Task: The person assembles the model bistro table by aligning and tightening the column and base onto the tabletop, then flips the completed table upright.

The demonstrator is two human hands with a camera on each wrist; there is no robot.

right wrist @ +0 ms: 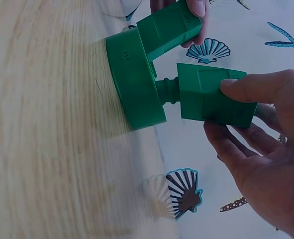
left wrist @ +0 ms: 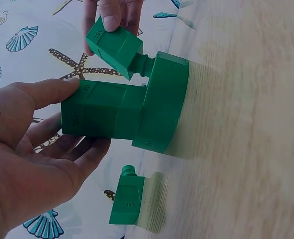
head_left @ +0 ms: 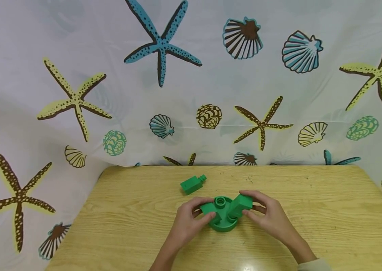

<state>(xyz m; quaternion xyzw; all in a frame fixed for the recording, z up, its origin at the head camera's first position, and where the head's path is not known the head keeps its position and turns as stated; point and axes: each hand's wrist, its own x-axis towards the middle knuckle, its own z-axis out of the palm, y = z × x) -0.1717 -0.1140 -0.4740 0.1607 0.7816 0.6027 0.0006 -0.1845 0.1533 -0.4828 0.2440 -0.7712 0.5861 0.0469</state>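
Green is the colour of every piece I have under the head camera: three blocks and a round dish. I see the dish (head_left: 223, 228) on the table (head_left: 126, 229), between the two hands, its open side up with a ring-shaped socket (head_left: 220, 202) showing at its far side.

From my seat, the left hand (head_left: 189, 219) grips the left block (head_left: 208, 209), thumb on one side and fingers on the other. That block leans outward over the dish's left side; its lower end is hidden from me, so I cannot tell how deep it sits.

On the other side, the right hand (head_left: 273, 215) pinches the right block (head_left: 241, 204) between thumb and fingers. I see this block tilted too, and in the right wrist view its ribbed neck (right wrist: 168, 91) shows between the block's body and the dish.

Beyond the left hand, well apart from the dish, the third block (head_left: 192, 185) lies on the table, its neck pointing to the right. My left wrist view shows 147 marked on it. Behind the table I have a pale cloth (head_left: 191, 84) printed with starfish and shells.
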